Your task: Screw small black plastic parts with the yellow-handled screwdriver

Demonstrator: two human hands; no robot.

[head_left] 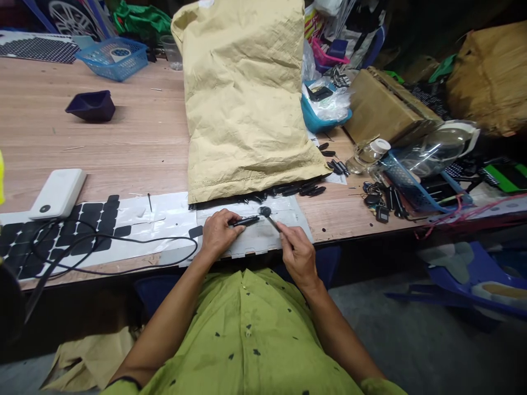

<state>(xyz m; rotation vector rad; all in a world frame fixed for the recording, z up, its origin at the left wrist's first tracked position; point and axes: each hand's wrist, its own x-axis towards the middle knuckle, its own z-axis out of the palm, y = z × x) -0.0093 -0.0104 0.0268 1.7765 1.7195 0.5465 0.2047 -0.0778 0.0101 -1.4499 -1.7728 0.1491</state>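
My left hand (221,232) is closed on a slim black piece (247,220), held low over the white sheet (269,240) at the table's front edge. In my right hand (297,251) is a short tool with a rounded dark head (265,211) and a thin handle. Its head is just beyond the tip of the black piece; whether the two touch I cannot tell. Behind my hands stands a large tan paper sack (247,99). Several similar black pieces (288,188) lie along the sack's lower edge.
On the left are a white power bank (59,193), a black cable (135,241), a sheet of black patches (88,225), a dark purple tray (91,106) and a blue basket (112,57). To the right stand clear bottles (367,153), a blue crate (415,184), keys (375,200) and a cardboard box (381,104).
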